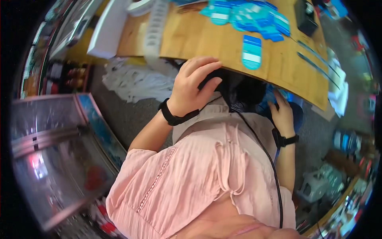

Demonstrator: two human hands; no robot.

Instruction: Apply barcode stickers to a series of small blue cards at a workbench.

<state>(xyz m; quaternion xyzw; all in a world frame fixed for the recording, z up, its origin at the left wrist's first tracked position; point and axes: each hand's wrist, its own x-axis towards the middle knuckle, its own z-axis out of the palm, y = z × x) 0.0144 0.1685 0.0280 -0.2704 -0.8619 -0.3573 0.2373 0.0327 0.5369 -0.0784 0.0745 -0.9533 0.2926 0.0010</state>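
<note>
My left hand (197,81) is at the table's front edge, fingers stretched out and slightly bent, thumb apart, with nothing in it. Its fingertips are at the wooden rim; whether they touch it I cannot tell. Lower and to the right, my right hand (283,113) is beside my lap, just under the tabletop. Its fingers look spread and reach onto a crinkled blue plastic piece (268,97), partly hidden by the table. On the wooden table (191,40), a single blue card (252,52) with a rounded end and white band lies near the edge, in front of a heap of similar blue cards (250,18).
Tweezers (312,65) and a black box (306,18) are on the table's right side. A strip of clear pockets (154,36) hangs over the front edge beside a white box (107,30). White crumpled material (133,81) lies below. A glass-topped case (59,147) stands left.
</note>
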